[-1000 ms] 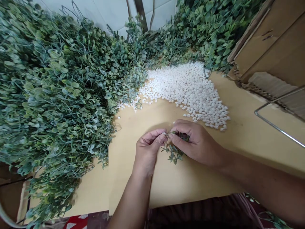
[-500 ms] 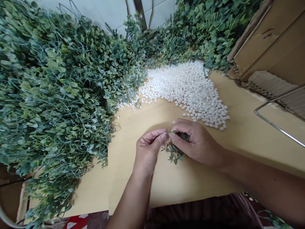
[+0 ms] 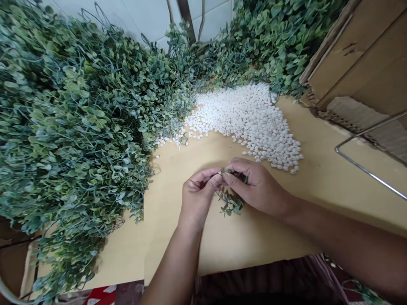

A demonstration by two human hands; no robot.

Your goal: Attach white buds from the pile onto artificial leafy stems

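Observation:
My left hand point(image 3: 202, 186) pinches a tiny white piece between thumb and forefinger; fingers hide most of it. Right against it, my right hand point(image 3: 249, 182) is closed on a green artificial leaf sprig point(image 3: 231, 205), whose leaves hang below the fingers. The fingertips of both hands meet, so I cannot tell whether the white piece is on the sprig's stem. Just beyond the hands lies a wide heap of small white pieces point(image 3: 251, 118), spread over the tan tabletop point(image 3: 178, 178).
Piles of artificial greenery point(image 3: 95, 118) fill the left side, with more greenery point(image 3: 270, 46) along the back. At right stand a cardboard box point(image 3: 359, 55) and a bent metal rod point(image 3: 369, 167). White wall tiles point(image 3: 143, 19) show behind.
My hands have drawn closer, with the right fingertips now against the left ones. The sprig has shifted slightly with the right hand.

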